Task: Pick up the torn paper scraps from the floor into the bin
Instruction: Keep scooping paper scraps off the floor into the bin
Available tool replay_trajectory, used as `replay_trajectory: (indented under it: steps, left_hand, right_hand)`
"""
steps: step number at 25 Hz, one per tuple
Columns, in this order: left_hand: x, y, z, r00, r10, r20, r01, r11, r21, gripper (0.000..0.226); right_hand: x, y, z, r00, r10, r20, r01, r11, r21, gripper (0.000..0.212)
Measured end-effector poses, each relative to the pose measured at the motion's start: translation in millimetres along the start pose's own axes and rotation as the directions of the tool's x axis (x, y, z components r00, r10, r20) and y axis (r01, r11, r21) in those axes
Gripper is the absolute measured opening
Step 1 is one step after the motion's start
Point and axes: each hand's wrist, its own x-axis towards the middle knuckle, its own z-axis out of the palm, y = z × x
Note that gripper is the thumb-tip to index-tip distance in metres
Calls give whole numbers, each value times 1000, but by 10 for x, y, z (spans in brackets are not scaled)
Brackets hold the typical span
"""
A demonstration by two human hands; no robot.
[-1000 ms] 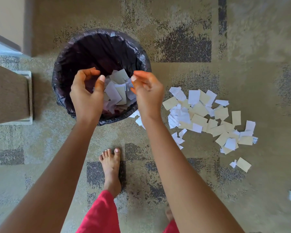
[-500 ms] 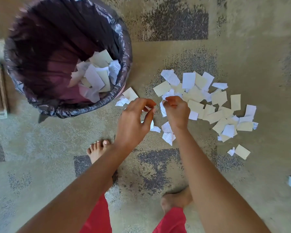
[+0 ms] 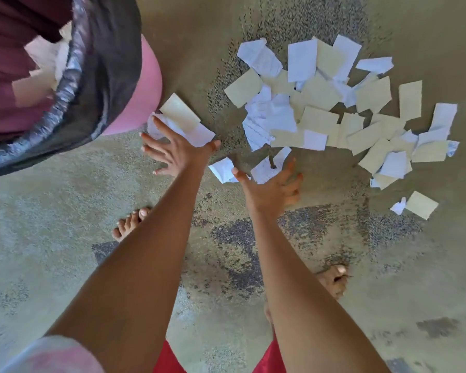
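A pink bin (image 3: 148, 84) lined with a black bag (image 3: 102, 63) fills the upper left, with paper scraps inside it (image 3: 42, 68). A big pile of white and cream torn scraps (image 3: 320, 103) lies on the carpet at the upper right. My left hand (image 3: 175, 152) is spread open, fingers apart, over a few scraps (image 3: 180, 114) beside the bin's base. My right hand (image 3: 272, 189) is also spread open, its fingers over small white scraps (image 3: 223, 169) at the pile's near edge. Neither hand holds anything.
Patterned beige and grey carpet (image 3: 65, 224) covers the floor. My bare left foot (image 3: 131, 223) stands below the bin and my right foot (image 3: 334, 281) shows beside my right forearm. Two stray scraps (image 3: 420, 204) lie apart at the right.
Both hands left the bin, dropped toward the floor and went from curled to spread open. The view moved closer and rightward, so the bin now sits at the upper left.
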Motion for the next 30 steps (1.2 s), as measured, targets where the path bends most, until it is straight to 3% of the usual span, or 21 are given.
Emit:
replay_trajectory:
  steps: [3, 7, 13, 20, 23, 30]
  left_hand:
    - [47, 55, 64, 999, 40, -24, -39, 997, 66, 144]
    - [96, 26, 116, 993, 108, -55, -101, 987, 129, 128]
    - [42, -44, 207, 931, 268, -250, -204, 945, 255, 98]
    - [49, -90, 228, 870, 393, -298, -348, 917, 195, 61]
    - [101, -96, 204, 852, 422, -311, -389, 906, 164, 57]
    - [126, -63, 108, 872, 385, -304, -372, 923, 100, 52]
  right_hand:
    - [-37, -164, 172, 998, -16, 60, 21, 995, -98, 142]
    - [-33, -240, 296, 996, -42, 77, 58, 977, -205, 143]
    - [20, -74, 232, 992, -126, -7, 122, 972, -199, 111]
    - [97, 57, 141, 956, -290, -43, 281, 948, -146, 77]
    - [113, 104, 120, 928, -370, -43, 366, 927, -79, 59]
    - [122, 120, 85, 860, -505, 69, 510, 853, -111, 44]
